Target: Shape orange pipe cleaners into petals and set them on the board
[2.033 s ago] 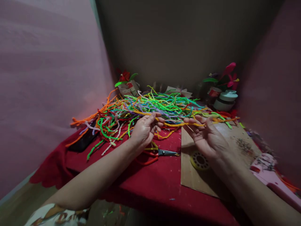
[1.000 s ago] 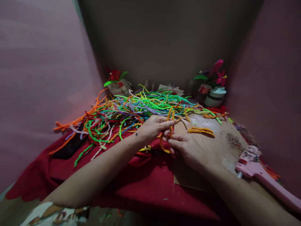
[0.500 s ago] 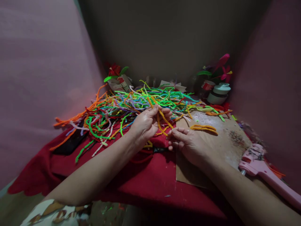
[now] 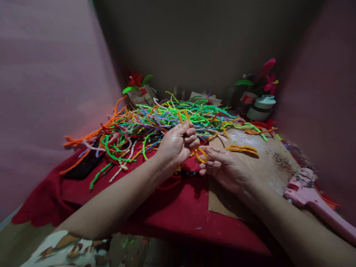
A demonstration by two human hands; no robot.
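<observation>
A yellow-orange pipe cleaner [image 4: 197, 153] is bent double in front of me, its two ends sticking up above my left hand. My left hand [image 4: 178, 142] is closed round its middle. Below that fist the pipe cleaner forms a rounded loop, which my right hand [image 4: 219, 165] holds at its fingertips; part of the contact is hidden. Just past my right hand, a folded orange pipe cleaner [image 4: 243, 150] lies on a brown board [image 4: 230, 202]. Behind both hands spreads a tangled heap of many-coloured pipe cleaners [image 4: 150, 118].
At right rests a pink glue gun [image 4: 306, 193]. A pale lidded jar [image 4: 261, 108] and pink flowers [image 4: 269, 79] stand at back right. A red flower [image 4: 135, 79] is at back left. A dark flat object [image 4: 83, 167] lies on the red cloth [image 4: 167, 211]. Walls close in both sides.
My left hand has closed more tightly round the pipe cleaner. Its crossed lower strands now show as a small loop at my right fingertips. The view has shifted slightly.
</observation>
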